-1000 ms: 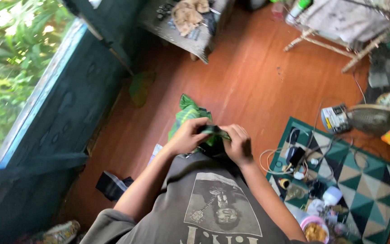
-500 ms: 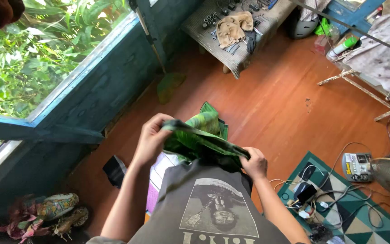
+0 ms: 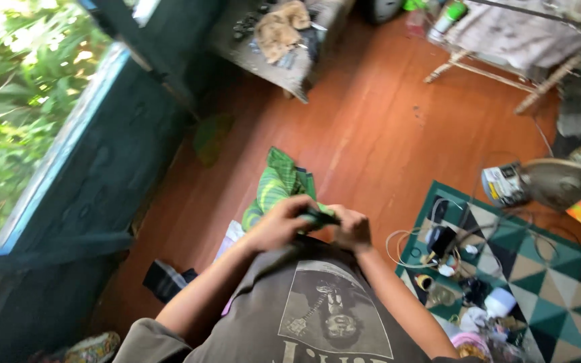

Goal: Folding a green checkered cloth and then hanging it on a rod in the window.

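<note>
Both hands closed on the green cloth, held at your chest.

Your left hand (image 3: 278,225) and right hand (image 3: 351,227) sit almost touching, each grip shut on the top edge of the green striped cloth (image 3: 278,185). Cloth's long axis runs away from you and left, down toward the wooden floor (image 3: 384,121); left hand is nearer the bulk. No container in play: the patterned mat (image 3: 559,296) to your right just carries loose cables and small items.
</note>
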